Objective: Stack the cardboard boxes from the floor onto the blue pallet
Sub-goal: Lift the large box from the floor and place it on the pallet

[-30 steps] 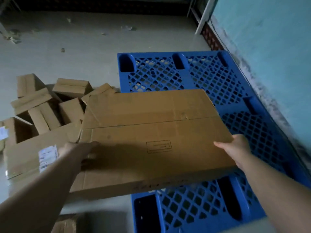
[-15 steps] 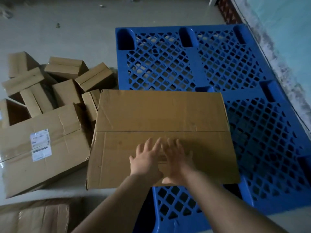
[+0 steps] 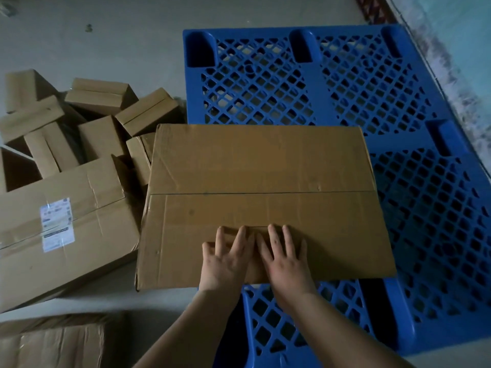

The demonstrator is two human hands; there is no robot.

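Cardboard box [image 3: 261, 197], large and flat, lying on the near left part of the blue pallet [image 3: 414, 197], its left edge overhanging the pallet's side above the concrete floor [image 3: 106, 30]. A seam between two closed flaps runs across the top face from left to right. The box hides the pallet's near left corner and part of its lattice deck; the pallet's near edge is cut off by the lower border of the view. Left hand [image 3: 225, 257] and right hand [image 3: 285, 257] rest palm down, side by side, on the near flap, fingers straight and slightly spread, gripping nothing. The hands cover a printed mark on the flap, of which only a thin line shows above the fingertips. The left thumb is partly visible; the right thumb is hard to make out in the shadow. Both forearms enter from the bottom edge.

To the left of the pallet, on the floor, lies a labelled box [image 3: 63, 229] bearing a white shipping label [image 3: 57, 224] whose print is too small to read; its left end is cut off by the frame. Behind it sits a heap of small boxes [image 3: 101, 120], tumbled at various angles, some overlapping so that their full outlines cannot be traced. A further carton [image 3: 50, 341] shows only in part at the lower left corner. A pale blue wall [image 3: 457, 43], stained along its base, runs along the pallet's right side.
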